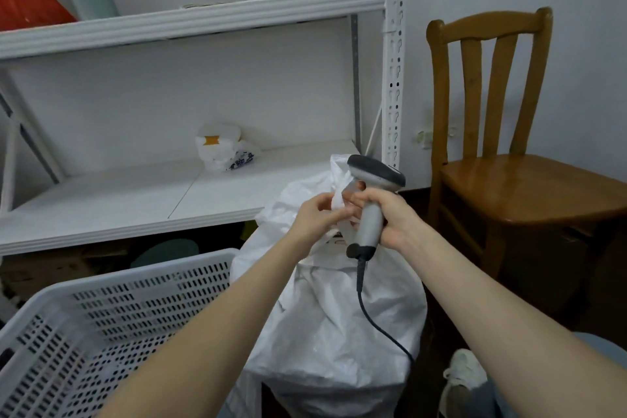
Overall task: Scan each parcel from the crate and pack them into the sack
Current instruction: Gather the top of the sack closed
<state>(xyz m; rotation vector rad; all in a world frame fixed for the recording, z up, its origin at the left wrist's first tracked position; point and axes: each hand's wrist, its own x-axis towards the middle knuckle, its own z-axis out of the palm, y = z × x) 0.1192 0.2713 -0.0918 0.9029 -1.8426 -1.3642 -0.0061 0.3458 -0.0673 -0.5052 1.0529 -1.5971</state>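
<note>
Head view: both hands working at the sack mouth, scanner in hand.

Left hand (317, 214) is pinching a fold of the sack's (339, 316) top edge. Right hand (390, 217) is clamping round the scanner (369, 224) grip, head pointing left over the sack, with its cable (373, 319) hanging down the sack front. The sack is standing on the floor between the crate (135, 299) and the chair (529, 180), bulging and looking fairly full. The crate is sitting lower left. No parcel is showing in the visible part, but the arm is hiding much of its floor. No parcel is clearly in either hand. My read: the task is running late-stage, most or all parcels are already packed, and what's left is checking the crate bottom and closing the sack.
</note>
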